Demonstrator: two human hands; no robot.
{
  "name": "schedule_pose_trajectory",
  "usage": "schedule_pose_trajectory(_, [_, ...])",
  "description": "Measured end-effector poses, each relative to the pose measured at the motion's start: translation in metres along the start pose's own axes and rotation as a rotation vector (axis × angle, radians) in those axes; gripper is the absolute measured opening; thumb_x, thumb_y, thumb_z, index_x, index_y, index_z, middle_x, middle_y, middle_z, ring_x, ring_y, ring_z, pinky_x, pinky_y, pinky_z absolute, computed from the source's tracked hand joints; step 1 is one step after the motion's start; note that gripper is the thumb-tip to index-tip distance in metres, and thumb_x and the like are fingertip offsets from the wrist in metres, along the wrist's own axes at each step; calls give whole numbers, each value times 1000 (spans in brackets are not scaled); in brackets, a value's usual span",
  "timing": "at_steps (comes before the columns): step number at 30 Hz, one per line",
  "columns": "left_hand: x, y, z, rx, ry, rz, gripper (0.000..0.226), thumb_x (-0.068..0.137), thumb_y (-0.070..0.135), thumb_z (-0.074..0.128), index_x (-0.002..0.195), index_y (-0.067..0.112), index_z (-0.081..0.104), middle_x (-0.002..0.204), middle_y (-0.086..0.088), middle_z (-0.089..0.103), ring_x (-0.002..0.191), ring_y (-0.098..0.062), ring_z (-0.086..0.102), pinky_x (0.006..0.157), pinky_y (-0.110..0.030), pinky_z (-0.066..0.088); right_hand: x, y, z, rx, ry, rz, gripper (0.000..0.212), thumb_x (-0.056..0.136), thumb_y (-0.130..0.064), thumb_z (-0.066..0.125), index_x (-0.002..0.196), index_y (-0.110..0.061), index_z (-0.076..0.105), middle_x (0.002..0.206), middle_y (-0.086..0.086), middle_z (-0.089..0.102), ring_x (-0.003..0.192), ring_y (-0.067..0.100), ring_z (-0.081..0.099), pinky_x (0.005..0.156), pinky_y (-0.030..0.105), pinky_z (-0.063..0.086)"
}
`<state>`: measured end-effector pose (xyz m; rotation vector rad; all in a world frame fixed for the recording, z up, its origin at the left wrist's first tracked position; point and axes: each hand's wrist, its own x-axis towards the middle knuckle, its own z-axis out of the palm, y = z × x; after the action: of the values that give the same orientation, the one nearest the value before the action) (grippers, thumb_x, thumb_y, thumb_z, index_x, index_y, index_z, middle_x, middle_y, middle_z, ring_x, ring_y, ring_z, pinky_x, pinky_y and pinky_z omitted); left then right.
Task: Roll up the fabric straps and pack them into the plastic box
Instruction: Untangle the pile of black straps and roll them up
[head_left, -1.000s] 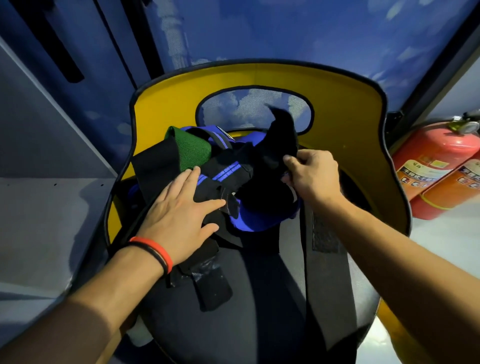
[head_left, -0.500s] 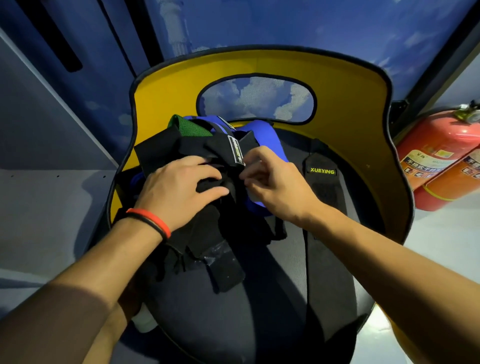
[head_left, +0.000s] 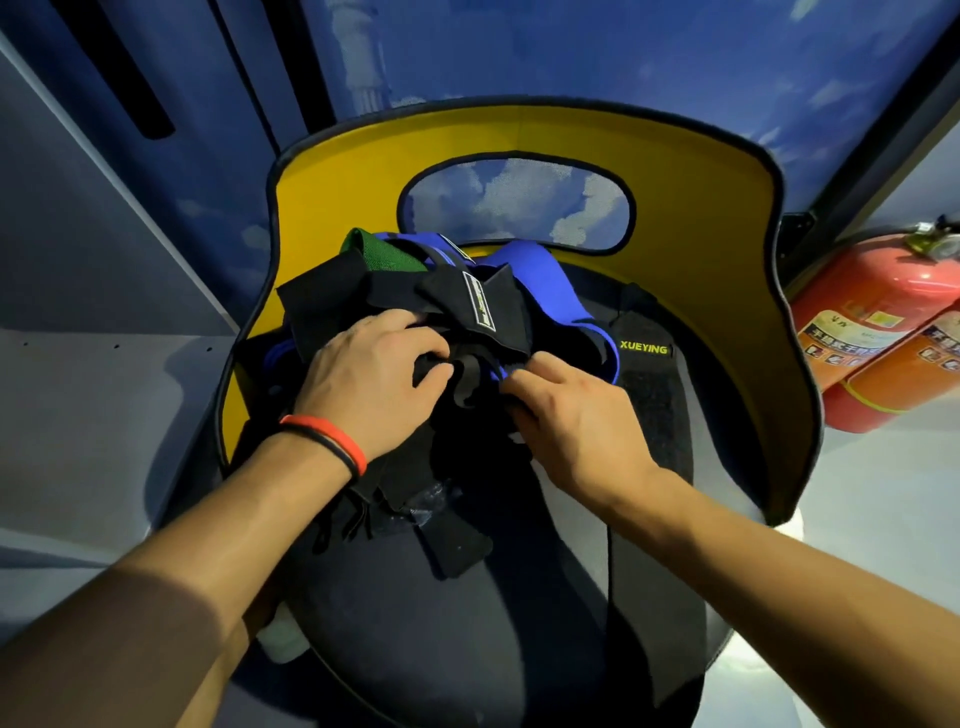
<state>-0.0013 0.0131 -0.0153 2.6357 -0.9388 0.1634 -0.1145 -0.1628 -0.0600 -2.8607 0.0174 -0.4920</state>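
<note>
Gripping the bundled fabric straps (head_left: 467, 306), the left hand (head_left: 374, 384) curls; the right hand (head_left: 571, 415) pinches a fold near the XUEYING strap (head_left: 647, 384).

strap (head_left: 644, 375): "XUEYING" is showing in yellow-green letters on its black end.
tag (head_left: 480, 306): print is showing, too small to read.
extinguishers (head_left: 878, 306): labels are carrying Chinese characters, too blurred to read.
</note>
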Motion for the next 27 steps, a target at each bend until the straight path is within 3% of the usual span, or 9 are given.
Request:
schedule_pose_trajectory(4, [-2,2,-1,15,0,82,33,84,48,70,109,28,72,118,5,64,108,-25,59,88,-38,47,13,-3,-25,254,147,107,10,92,-27,60,99,-27,67,96,-8,61,85,19,62,61,41,51])
schedule_pose_trajectory(8, [-9,18,-5,-53,207,137,24,79,46,69,75,23,76,102,8,75,92,-21,71,74,-32,54,23,-1,-41,521,194,212,9,88,-18,70,94,-24,73,88,-12,71,86,9,66,79,37,54])
schedule_pose_trajectory(10, [-11,22,-8,-146,263,132,25,81,44,66,73,21,72,96,11,76,88,-15,71,67,-32,55,26,3,-45,683,187,309,7,87,-17,74,91,-22,75,83,-13,72,80,5,66,78,33,54])
schedule_pose_trajectory(14, [-11,33,-9,-374,192,149,26,81,47,74,95,25,72,90,15,71,82,-7,67,73,-29,53,28,3,-55,1004,173,423,14,84,-15,82,95,-16,73,85,-10,72,81,8,66,84,39,57])
schedule_pose_trajectory(16, [-10,41,-5,-451,142,73,27,83,42,76,80,15,71,67,7,65,63,-10,57,61,-24,46,29,0,-59,1083,207,453,24,83,-14,83,103,-15,69,90,-10,71,85,6,66,84,35,57])
schedule_pose_trajectory(18, [-3,37,2,-539,87,-111,36,87,39,73,73,6,64,58,-8,57,54,-16,49,56,-31,42,29,1,-59,1073,251,491,35,83,-23,84,112,-20,65,101,-5,70,93,10,68,85,35,58])
schedule_pose_trajectory(21, [6,23,3,-837,35,-389,33,90,34,70,82,3,63,72,-14,71,67,-20,67,60,-39,55,24,3,-55,867,334,545,35,87,-27,78,117,-25,58,115,-1,61,99,10,61,86,24,52])
schedule_pose_trajectory(24, [10,18,-1,-1057,18,-587,10,98,19,63,91,15,67,90,-9,77,80,-23,74,54,-25,53,21,2,-54,705,392,539,18,92,-22,71,107,-25,61,110,-4,56,94,2,56,82,15,44])
schedule_pose_trajectory(27, [7,24,-6,-1158,-27,-613,11,102,16,57,98,19,67,90,1,78,75,-15,75,53,-19,54,19,2,-47,649,95,527,4,89,-24,73,87,-23,70,83,-9,66,71,2,59,69,19,44])
